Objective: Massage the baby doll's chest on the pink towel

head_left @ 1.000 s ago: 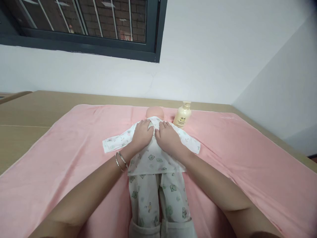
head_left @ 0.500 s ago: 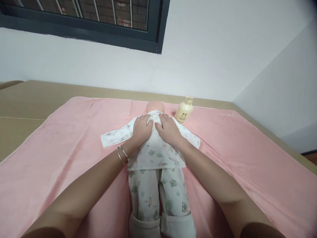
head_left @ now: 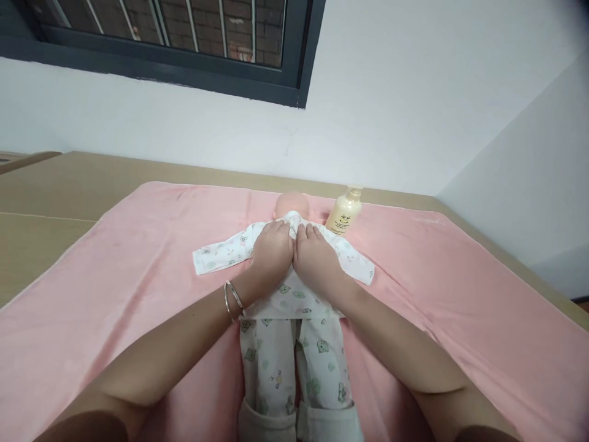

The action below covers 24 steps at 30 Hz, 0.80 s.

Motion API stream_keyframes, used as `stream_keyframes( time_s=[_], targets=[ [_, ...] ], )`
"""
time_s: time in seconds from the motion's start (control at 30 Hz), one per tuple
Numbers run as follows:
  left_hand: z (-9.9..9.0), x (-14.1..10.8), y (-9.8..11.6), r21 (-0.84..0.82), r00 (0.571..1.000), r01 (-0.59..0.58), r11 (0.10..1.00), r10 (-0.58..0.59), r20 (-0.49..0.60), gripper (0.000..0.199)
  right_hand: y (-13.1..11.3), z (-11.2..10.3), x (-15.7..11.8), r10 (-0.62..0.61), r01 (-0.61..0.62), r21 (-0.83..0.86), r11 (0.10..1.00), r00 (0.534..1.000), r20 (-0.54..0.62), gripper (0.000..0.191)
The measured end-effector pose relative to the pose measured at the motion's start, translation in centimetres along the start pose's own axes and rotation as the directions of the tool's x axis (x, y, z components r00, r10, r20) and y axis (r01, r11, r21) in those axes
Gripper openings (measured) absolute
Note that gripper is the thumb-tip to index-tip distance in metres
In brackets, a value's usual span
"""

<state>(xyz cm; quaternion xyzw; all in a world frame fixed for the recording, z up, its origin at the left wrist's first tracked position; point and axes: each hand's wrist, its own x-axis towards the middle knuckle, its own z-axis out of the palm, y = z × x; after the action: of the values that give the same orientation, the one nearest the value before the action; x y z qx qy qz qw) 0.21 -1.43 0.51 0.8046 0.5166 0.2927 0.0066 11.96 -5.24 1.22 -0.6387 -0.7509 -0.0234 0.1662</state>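
Note:
A baby doll lies on its back, its smooth head (head_left: pixel 292 205) toward the wall. It wears a white long-sleeved baby shirt (head_left: pixel 294 301) with small green animal prints and matching trousers (head_left: pixel 322 362) with turned-up cuffs. My left hand (head_left: pixel 273 250) and my right hand (head_left: pixel 317 255) meet side by side over the chest, just below the collar. Both have their fingers bent and pressed together on the shirt fabric, which bunches at the neck; the thumbs are hidden. Two thin bangles circle my left wrist. The sleeves stretch out to both sides.
A pale yellow pump bottle (head_left: pixel 344 212) stands right of the doll's head, near my right hand. Beneath the doll, a pink blanket (head_left: pixel 151 294) covers much of the wooden table (head_left: pixel 105 172). Behind is a white wall (head_left: pixel 377 110) with a dark-framed window (head_left: pixel 294 80).
My hands have moved together until they touch at the middle of the chest. Their spread thumbs have gone out of sight and the fingers have curled on the shirt. The view has shifted slightly.

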Motion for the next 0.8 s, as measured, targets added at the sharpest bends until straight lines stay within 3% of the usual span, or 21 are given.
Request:
stream_keyframes(
  time_s=[0.1,0.27,0.4,0.53,0.6,0.7,0.8],
  targets=[
    [0.3,-0.8,0.4,0.017,0.998,-0.051,0.999,0.052,-0.041,0.036,0.5,-0.3,0.3,-0.015,0.012,0.069,0.998,0.999,0.040,0.052],
    [1.1,-1.6,0.8,-0.014,0.996,-0.057,0.998,0.055,-0.071,0.040,2.9,-0.2,2.6,0.049,-0.071,0.184,0.980,0.992,0.120,0.057],
    [0.7,-0.2,-0.6,-0.110,0.999,0.038,0.993,-0.037,0.007,0.044,1.4,0.0,1.7,0.101,-0.110,0.083,0.990,0.989,0.108,0.060],
    [-0.2,1.7,-2.6,-0.222,0.982,0.132,0.966,-0.096,0.165,0.039,-0.9,-0.3,-0.3,0.045,-0.040,-0.048,0.998,0.994,0.104,0.059],
    [-0.4,1.5,-2.6,-0.170,0.978,0.114,0.979,-0.081,0.193,0.038,-0.6,-0.4,0.0,0.029,-0.027,-0.032,0.999,0.996,0.085,0.057],
    [-0.4,0.2,-1.2,-0.001,0.991,0.019,1.000,-0.019,0.130,0.042,1.3,-0.4,1.7,0.057,-0.062,0.096,0.993,0.997,0.061,0.053],
    [-0.2,-0.4,-0.3,0.051,0.995,-0.002,0.999,-0.003,0.098,0.048,2.5,-0.3,2.8,0.081,-0.089,0.151,0.985,0.995,0.057,0.051]
  ],
)
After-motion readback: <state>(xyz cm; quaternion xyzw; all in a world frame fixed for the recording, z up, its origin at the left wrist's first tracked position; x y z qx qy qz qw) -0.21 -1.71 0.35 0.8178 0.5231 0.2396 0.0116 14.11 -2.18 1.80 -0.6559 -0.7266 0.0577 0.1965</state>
